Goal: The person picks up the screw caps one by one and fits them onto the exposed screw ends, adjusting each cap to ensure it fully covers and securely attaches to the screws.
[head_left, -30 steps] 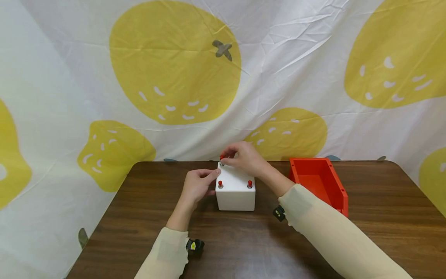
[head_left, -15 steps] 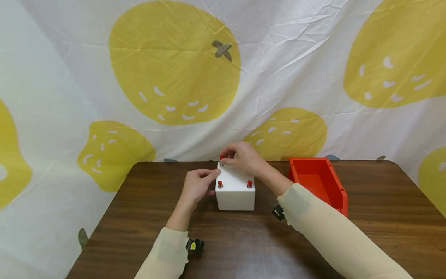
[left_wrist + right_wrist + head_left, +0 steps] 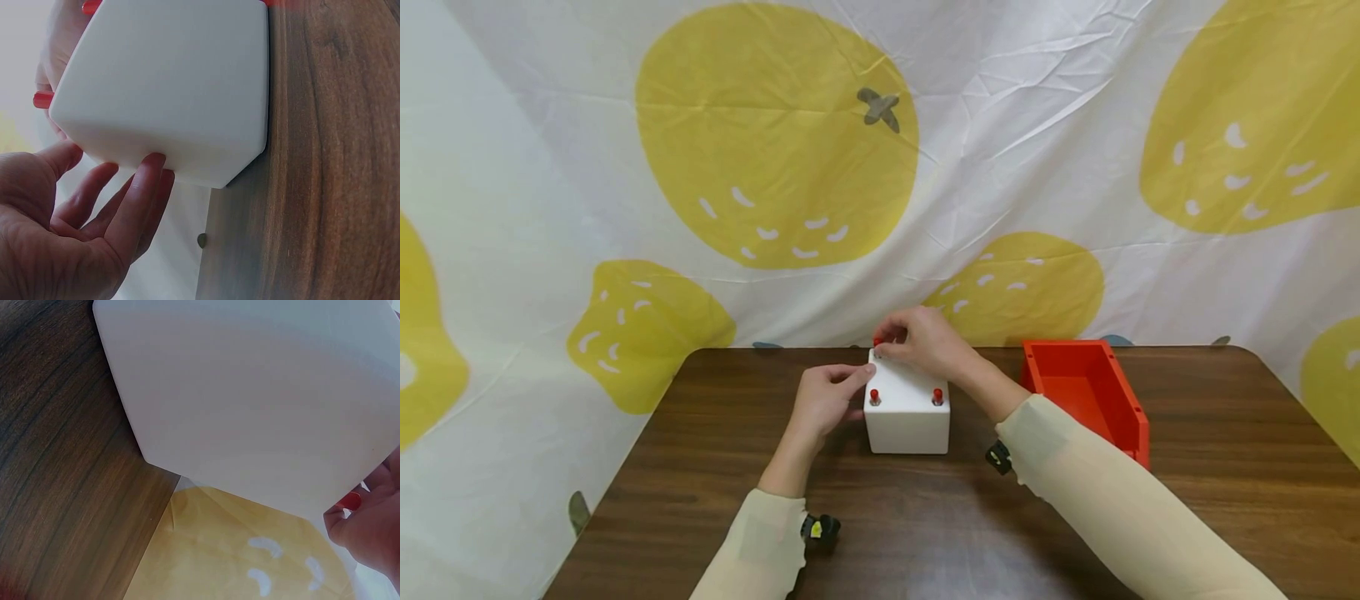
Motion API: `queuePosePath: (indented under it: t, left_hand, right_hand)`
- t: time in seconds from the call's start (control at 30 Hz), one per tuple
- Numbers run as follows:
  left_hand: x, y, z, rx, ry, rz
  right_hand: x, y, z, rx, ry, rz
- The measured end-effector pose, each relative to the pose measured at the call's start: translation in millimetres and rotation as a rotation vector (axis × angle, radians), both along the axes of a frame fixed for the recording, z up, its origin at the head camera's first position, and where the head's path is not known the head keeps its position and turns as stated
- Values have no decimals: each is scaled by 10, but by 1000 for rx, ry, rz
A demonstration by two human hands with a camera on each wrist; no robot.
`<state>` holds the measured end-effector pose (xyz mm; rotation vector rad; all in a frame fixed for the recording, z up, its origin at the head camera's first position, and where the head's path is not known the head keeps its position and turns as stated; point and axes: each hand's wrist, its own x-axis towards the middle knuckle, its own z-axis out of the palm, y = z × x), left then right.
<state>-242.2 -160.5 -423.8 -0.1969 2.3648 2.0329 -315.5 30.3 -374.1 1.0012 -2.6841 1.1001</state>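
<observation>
A white box sits on the table, with small red-capped toggle switches near its top corners. Two of them, the front-left switch and the front-right switch, stand uncovered. My right hand reaches over the box and pinches the red cap at the back-left corner; in the right wrist view that cap shows between the fingers. My left hand holds the box's left side, thumb at the top edge. Fingertips rest on the side wall in the left wrist view. The back-right corner is hidden by my right hand.
A red open-fronted bin stands right of the box, partly behind my right sleeve. The brown wood table reaches back to a white curtain printed with yellow fruit.
Almost nothing differs. Both hands keep their places at the box; the right fingers at the back-left cap shift only very slightly.
</observation>
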Motion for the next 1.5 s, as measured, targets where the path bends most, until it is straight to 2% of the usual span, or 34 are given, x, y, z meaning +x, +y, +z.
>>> queuePosePath:
  t: [0.6,1.5]
  left_hand:
    - [0,2,-11,-11,3,2]
    - [-5,0,-13,7,11,0]
  right_hand:
    - [12,-7,-11,59,-8,-32]
    - [7,-39,-60,98,93,-68]
